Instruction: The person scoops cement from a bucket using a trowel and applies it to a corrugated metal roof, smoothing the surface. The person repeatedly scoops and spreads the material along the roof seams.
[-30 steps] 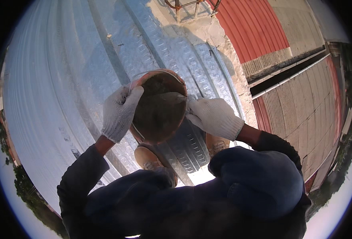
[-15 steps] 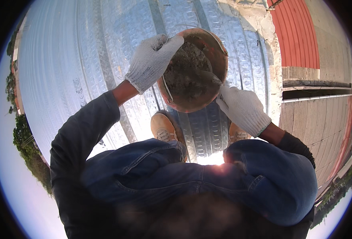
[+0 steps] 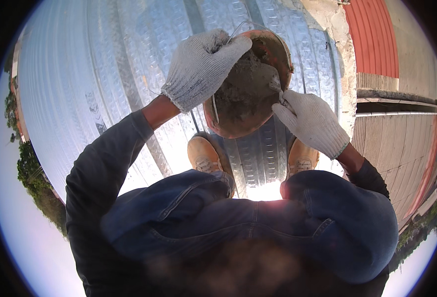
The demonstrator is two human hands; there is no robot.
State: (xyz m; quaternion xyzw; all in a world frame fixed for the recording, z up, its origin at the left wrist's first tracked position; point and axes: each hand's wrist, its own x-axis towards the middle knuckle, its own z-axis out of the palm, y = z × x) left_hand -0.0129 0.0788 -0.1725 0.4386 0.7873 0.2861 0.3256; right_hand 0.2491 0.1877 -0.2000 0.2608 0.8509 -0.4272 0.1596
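Note:
A round orange-brown bucket (image 3: 284, 54), smeared with grey, is tilted in front of my feet. Wet grey mortar (image 3: 240, 101) lies inside it. My left hand (image 3: 206, 64), in a white knit glove, is closed on the bucket's left rim, the thumb lying over the edge. Also gloved in white, my right hand (image 3: 310, 119) is closed at the right rim around the handle end of a mortar-coated trowel (image 3: 265, 79). The trowel's blade rests in the mortar; its handle is mostly hidden by my fingers. A thin wire bail (image 3: 248, 22) arches over the far rim.
I squat on ribbed shiny metal decking (image 3: 144, 64), with a tan shoe (image 3: 203, 154) on each side below the bucket. A rough concrete edge (image 3: 346, 54) runs along the right. Beyond it are a red corrugated roof (image 3: 372, 39) and grey roofing (image 3: 386, 143).
Both hands and the bucket have shifted slightly right. The trowel blade has moved up and right within the mortar, and more of its neck shows beside my right hand.

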